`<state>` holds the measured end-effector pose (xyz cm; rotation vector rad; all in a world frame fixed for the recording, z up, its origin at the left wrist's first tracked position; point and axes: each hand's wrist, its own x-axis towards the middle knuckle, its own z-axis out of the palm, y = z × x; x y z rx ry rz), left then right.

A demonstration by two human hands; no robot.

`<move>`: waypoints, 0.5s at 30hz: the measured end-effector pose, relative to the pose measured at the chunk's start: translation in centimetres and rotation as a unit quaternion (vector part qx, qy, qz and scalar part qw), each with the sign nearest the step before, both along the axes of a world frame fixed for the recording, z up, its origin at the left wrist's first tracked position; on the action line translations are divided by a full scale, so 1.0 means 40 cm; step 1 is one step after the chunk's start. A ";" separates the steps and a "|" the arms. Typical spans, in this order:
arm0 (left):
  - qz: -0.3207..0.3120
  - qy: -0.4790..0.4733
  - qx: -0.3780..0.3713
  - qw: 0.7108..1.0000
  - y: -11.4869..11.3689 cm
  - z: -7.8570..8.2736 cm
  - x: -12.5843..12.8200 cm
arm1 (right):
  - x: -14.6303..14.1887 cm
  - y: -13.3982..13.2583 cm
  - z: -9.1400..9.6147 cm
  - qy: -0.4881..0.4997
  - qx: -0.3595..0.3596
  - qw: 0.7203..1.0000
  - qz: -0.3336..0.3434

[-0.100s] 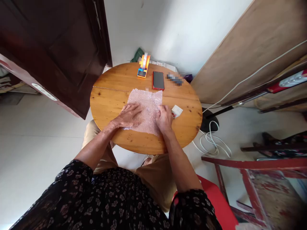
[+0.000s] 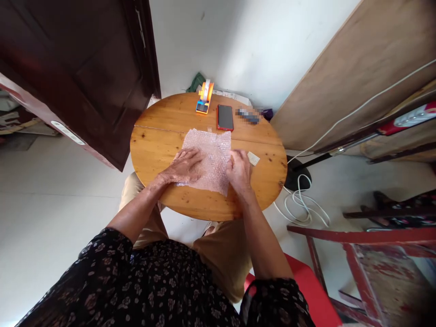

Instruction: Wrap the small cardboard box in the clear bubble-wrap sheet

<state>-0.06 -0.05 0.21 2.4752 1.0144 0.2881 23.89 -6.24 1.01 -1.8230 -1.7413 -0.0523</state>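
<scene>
A sheet of clear bubble wrap (image 2: 213, 152) lies fairly flat on the round wooden table (image 2: 153, 150). Spread over its left part is my left hand (image 2: 185, 165), palm down with the fingers apart. My right hand (image 2: 239, 170) is closed at the sheet's right edge, thumb and curled fingers on that edge; the fingertips are partly hidden. Just beyond the right hand lies a small white printed card (image 2: 253, 158), partly covered by that hand.
Toward the back stand an orange and blue tape dispenser (image 2: 205, 97), a phone in a red case (image 2: 225, 117) and a blurred dark object (image 2: 248, 116). A wall rises behind the table. White cable (image 2: 303, 200) coils on the floor at right, near a red wooden chair (image 2: 350, 234).
My right hand has shifted slightly right, and the bubble wrap's right edge looks flatter. The left hand stays in place on the sheet. The view has tilted a little.
</scene>
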 end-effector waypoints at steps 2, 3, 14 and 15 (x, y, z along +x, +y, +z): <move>-0.005 0.004 0.007 1.000 -0.002 0.004 -0.001 | 0.033 -0.004 0.033 -0.006 0.037 0.999 -0.030; -0.005 0.006 0.010 1.000 -0.003 0.006 -0.002 | 0.052 -0.005 0.050 -0.009 0.050 0.998 -0.045; -0.004 -0.009 0.029 1.000 0.000 0.000 -0.001 | -0.136 -0.448 0.079 0.227 0.028 0.953 0.199; -0.003 -0.008 0.029 1.000 0.001 -0.001 -0.001 | -0.171 -0.483 0.053 0.226 -0.051 0.937 0.261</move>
